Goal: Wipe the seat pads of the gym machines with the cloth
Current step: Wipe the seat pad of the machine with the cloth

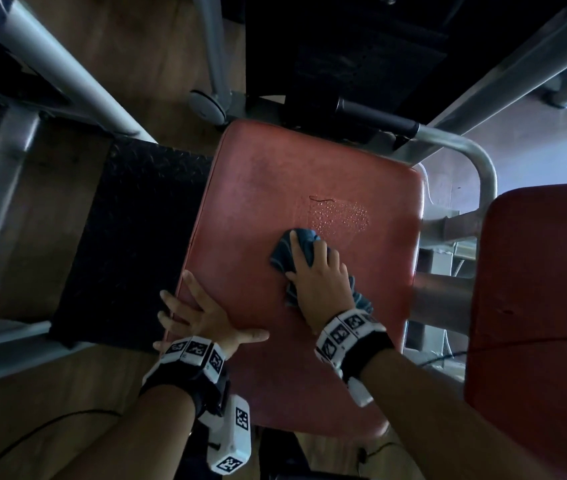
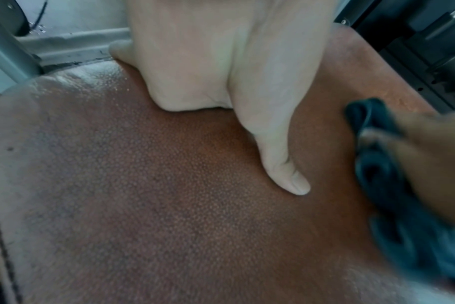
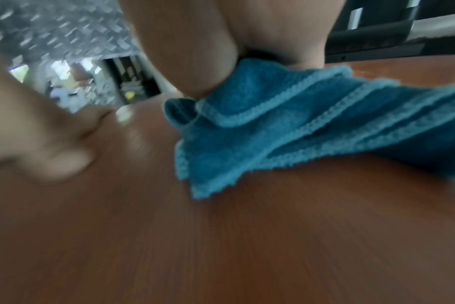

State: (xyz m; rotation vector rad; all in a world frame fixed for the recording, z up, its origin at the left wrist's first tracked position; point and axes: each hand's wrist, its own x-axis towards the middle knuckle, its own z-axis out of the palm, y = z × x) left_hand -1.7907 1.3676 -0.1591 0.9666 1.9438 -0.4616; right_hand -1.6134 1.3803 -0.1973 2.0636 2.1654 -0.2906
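- The right hand (image 1: 320,275) is pressing the bunched cloth (image 1: 283,249) onto the middle of the red pad (image 1: 250,188), its grip curling round the folds, just short of the droplets (image 1: 340,214).
- The left hand (image 1: 202,317) is lying flat with its grip spread on the pad's near left edge, bracing.
- Risk, as I'm reading it: the cloth is staying bunched, so it may be smearing the wet patch instead of lifting it.
- A short stroke may be missing the far corners; the second pad (image 1: 538,289) is waiting untouched.
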